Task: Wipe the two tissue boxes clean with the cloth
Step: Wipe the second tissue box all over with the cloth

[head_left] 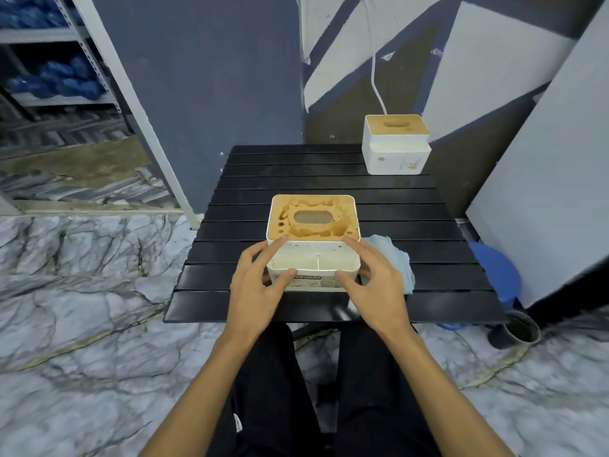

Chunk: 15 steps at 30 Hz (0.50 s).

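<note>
White plastic sits under both hands: the left hand (255, 285) grasps the near-left corner of the near box (313, 257), thumb on the front wall, forefinger up at the lid's edge, the other fingers bent round the side. The right hand (375, 285) mirrors it on the near-right corner, thumb on the front wall and forefinger at the lid. This box stands upright near the front of the table (329, 183). Its wooden lid is blotched with dark wet stains around the oval slot, and an open front pocket is split by a divider.

The cloth (397, 258) (pale blue, crumpled) lies on the table just right of the box, partly behind the right hand; neither hand touches it.

The far box (395, 153) stands at the table's back right corner, well apart, with smudges on its front. A blue stool (494, 268) stands right of the table on the marbled floor (82, 308).
</note>
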### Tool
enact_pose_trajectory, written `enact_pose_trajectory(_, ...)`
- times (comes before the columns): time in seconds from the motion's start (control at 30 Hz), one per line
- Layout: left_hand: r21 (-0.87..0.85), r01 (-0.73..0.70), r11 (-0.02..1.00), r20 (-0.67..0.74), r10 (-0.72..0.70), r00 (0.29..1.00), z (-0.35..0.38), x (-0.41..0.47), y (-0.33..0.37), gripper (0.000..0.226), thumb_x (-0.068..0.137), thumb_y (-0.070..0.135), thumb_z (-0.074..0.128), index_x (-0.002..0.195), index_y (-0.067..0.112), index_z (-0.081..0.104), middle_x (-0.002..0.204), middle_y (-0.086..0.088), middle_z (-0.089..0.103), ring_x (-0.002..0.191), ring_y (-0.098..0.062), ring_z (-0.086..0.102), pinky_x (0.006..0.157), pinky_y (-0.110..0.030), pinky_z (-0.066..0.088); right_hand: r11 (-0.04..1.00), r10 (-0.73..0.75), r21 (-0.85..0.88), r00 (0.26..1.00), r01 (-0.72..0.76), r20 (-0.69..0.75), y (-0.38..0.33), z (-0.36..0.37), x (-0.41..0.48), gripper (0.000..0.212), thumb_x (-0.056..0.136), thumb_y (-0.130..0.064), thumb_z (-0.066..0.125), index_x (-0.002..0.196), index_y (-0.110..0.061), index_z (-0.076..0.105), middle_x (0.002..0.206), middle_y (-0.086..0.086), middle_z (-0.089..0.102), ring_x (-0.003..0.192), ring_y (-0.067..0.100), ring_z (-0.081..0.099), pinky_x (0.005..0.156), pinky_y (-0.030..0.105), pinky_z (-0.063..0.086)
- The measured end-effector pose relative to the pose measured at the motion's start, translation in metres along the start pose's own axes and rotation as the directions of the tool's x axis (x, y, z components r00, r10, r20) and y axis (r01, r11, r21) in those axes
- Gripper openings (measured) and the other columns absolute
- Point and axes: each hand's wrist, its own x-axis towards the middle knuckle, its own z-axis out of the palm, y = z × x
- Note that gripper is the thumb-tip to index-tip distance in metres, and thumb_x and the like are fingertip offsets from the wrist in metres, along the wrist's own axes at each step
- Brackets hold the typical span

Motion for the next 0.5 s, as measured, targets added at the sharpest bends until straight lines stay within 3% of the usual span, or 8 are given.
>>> enact_pose_trajectory(0.2,0.009,0.015,1.000,-0.005,-0.015,1.000,0.009,-0.001,0.001,0.054,0.089,0.030,0.074,0.133,0.053,0.053,0.132,0.013,0.045,0.126,-0.009,0.049,0.097,-0.037,0.054,1.000,0.021,0.001,1.000,-0.021,0.013,-0.004,-0.011,0.000,0.059,0.083,-0.011,0.075,0.132,-0.037,0.057,0.130,-0.014,0.060,0.122,0.005,0.055,0.101,0.031,0.050)
enact_pose_trajectory(0.27,0.013,0.016,1.000,-0.001,-0.016,1.000,0.011,-0.001,0.001,0.055,0.089,0.030,0.074,0.133,0.055,0.052,0.133,0.014,0.044,0.126,-0.009,0.049,0.098,-0.038,0.054,0.998,0.049,0.024,0.999,-0.050,0.010,-0.004,-0.016,0.000,0.064,0.082,-0.010,0.076,0.132,-0.044,0.052,0.123,-0.018,0.062,0.116,0.001,0.058,0.099,0.020,0.048)
enact_pose_trajectory(0.33,0.012,0.021,1.000,-0.001,-0.021,1.000,0.012,-0.001,0.002,0.056,0.089,0.031,0.073,0.133,0.056,0.051,0.133,0.015,0.044,0.126,-0.008,0.048,0.098,-0.038,0.054,0.995,0.088,0.056,0.995,-0.085,-0.042,-0.003,-0.021,-0.003,0.063,0.086,-0.011,0.072,0.137,-0.039,0.049,0.125,-0.020,0.061,0.118,-0.003,0.055,0.100,0.014,0.043)
enact_pose_trajectory(0.5,0.013,0.025,1.000,-0.013,-0.024,1.000,0.013,-0.002,0.003,0.056,0.089,0.032,0.073,0.131,0.061,0.050,0.133,0.015,0.044,0.121,0.000,0.049,0.099,-0.037,0.053,0.981,0.110,-0.144,0.984,-0.130,-0.141,0.017,-0.022,0.001,0.047,0.094,-0.003,0.051,0.139,-0.017,0.051,0.136,-0.015,0.049,0.134,0.010,0.040,0.111,0.026,0.032)
